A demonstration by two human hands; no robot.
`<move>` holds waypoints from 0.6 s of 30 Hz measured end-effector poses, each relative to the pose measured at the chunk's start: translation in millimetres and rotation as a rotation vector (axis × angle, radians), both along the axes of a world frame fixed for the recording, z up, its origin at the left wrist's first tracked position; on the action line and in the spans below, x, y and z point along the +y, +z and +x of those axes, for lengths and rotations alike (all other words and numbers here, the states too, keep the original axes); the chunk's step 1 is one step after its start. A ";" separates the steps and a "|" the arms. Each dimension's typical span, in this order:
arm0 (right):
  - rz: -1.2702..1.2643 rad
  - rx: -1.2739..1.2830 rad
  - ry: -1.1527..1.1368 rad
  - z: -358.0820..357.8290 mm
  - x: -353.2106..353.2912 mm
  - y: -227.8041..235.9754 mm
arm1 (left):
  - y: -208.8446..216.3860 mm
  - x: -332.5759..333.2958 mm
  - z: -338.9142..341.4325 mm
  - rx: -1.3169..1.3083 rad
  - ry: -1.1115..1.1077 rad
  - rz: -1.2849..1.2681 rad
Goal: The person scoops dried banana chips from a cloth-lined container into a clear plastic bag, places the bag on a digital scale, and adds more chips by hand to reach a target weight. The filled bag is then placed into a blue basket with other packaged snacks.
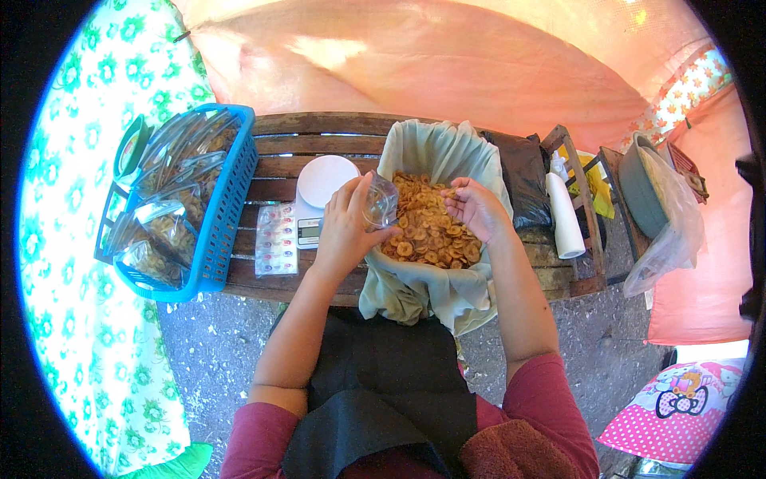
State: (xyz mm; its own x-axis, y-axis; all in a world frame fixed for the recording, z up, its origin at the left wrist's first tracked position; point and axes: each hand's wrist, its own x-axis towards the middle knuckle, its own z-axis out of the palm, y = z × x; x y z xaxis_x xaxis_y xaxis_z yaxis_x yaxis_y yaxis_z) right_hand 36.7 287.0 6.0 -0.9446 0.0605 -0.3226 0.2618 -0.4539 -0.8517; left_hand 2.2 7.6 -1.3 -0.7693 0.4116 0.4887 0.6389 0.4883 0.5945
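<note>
At frame centre, the left hand (348, 221) grips a clear bag (382, 199), likely for closeness to the chips (432, 232); the right hand (479, 211) is half-curled, contents unclear.

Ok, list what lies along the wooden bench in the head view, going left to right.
Blue plastic basket of filled clear bags, white printed sheet, white round-topped scale, pale cloth-lined container of golden-brown round chips, black plastic bag, white cylindrical roll.

Looks like rough, slatted wood for the worktop (319, 144), glossy plastic for the blue basket (209, 239) and matt cloth for the pale liner (447, 144). Seeing shiny, see-through plastic on the pouch (381, 201), crinkly plastic on the black bag (520, 177), smooth plastic on the scale (329, 182).
</note>
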 end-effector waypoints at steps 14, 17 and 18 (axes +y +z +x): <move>0.129 0.077 -0.055 -12.4 -33.3 19.0 | -1.8 2.5 -0.2 0.016 0.001 -0.011; 0.282 0.276 0.043 -17.7 -69.1 30.2 | -1.3 4.3 -0.7 0.007 0.017 -0.027; 0.378 0.283 0.048 -19.8 -81.4 32.2 | -1.0 4.5 -1.0 0.004 0.016 -0.025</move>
State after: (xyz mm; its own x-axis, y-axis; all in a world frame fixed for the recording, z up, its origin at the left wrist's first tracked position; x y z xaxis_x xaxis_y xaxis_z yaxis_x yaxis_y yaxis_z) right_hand 17.0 205.6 38.3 -0.9968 0.0781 -0.0156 0.0084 -0.0919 -0.9957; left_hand 1.1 12.2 -2.3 -0.7741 0.4113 0.4812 0.6330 0.5134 0.5794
